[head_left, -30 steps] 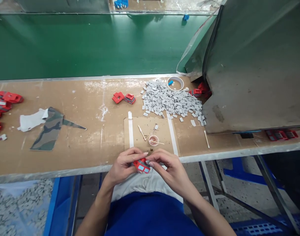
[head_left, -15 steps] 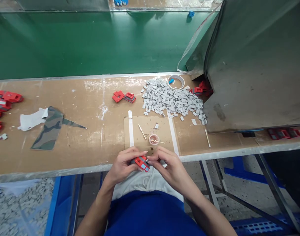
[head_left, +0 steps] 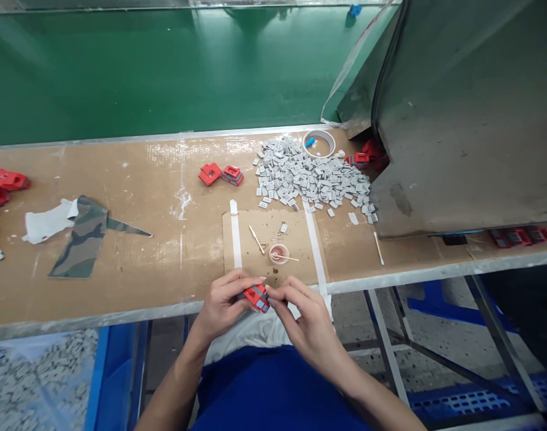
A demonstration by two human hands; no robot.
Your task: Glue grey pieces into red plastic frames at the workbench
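Both my hands meet just in front of the bench edge, over my lap. My left hand (head_left: 223,302) grips a small red plastic part (head_left: 257,297) with grey inserts on its face. My right hand (head_left: 303,317) pinches the same part from the right with thumb and fingertips. Straight ahead on a taped cardboard mat (head_left: 295,236) sit a small pink cup (head_left: 279,254) with a stick in it and a loose wooden stick (head_left: 257,239). A heap of small grey pieces (head_left: 312,179) lies beyond the mat.
Two red parts (head_left: 220,174) lie mid-bench, with more red parts (head_left: 2,182) at the far left. A camouflage cloth scrap (head_left: 85,237) and white paper lie left. A tape roll (head_left: 319,143) sits behind the heap. A large grey machine housing (head_left: 471,120) fills the right; a blue bin (head_left: 40,377) holds grey pieces below left.
The red part has turned in my fingers and now shows more of its end face. My right fingers have shifted along it. The view has tilted slightly downward.
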